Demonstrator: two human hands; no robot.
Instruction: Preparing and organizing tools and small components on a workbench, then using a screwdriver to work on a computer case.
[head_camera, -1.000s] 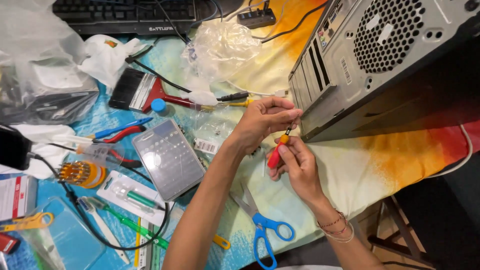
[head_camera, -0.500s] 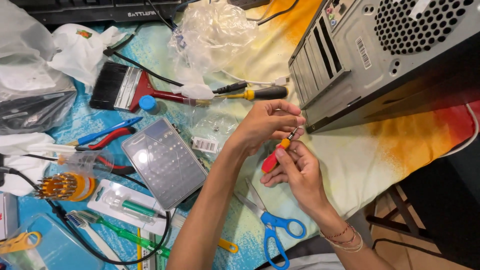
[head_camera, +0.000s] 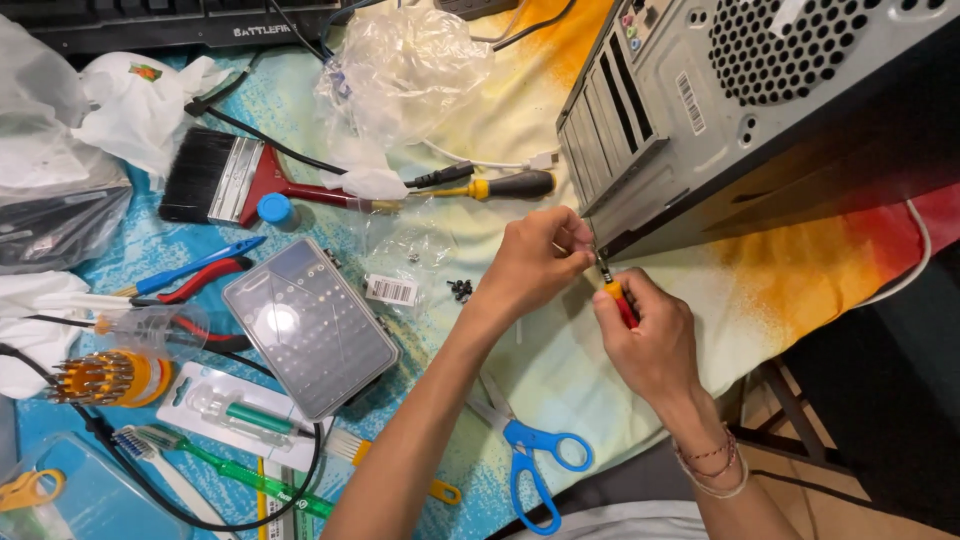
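Entry, as I am reading it from the head view.

1. Right hand (head_camera: 645, 335): I am seeing it closing around a small screwdriver with a red-and-orange handle (head_camera: 620, 300), holding it tilted so the tip is pointing toward 11 o'clock, at the lower rear corner of the grey metal computer case (head_camera: 700, 110). The tilt is lining the shaft up with that corner.

2. Left hand (head_camera: 540, 262): its fingers are pinching together right at the screwdriver's tip, apparently steadying it or a small fastener. The fingers are hiding what they are pinching, so I cannot tell.

3. The case is lying at 1 o'clock on a yellow-and-orange cloth covering the table (head_camera: 480, 130), its rear panel facing the hands so the corner is within reach.

4. Loose items at 9 o'clock of the hands: a few small black screws (head_camera: 460, 290), lying just beside the left wrist; a grey flat plastic bit case (head_camera: 310, 328); a red-handled black-bristled brush (head_camera: 240, 182); a yellow-and-black screwdriver (head_camera: 505, 186).

5. Blue-handled scissors (head_camera: 530, 455) are lying at 6 o'clock, partly under the left forearm.

6. The top of the case is running out of the picture; the screwdriver's tip is too small to make out.
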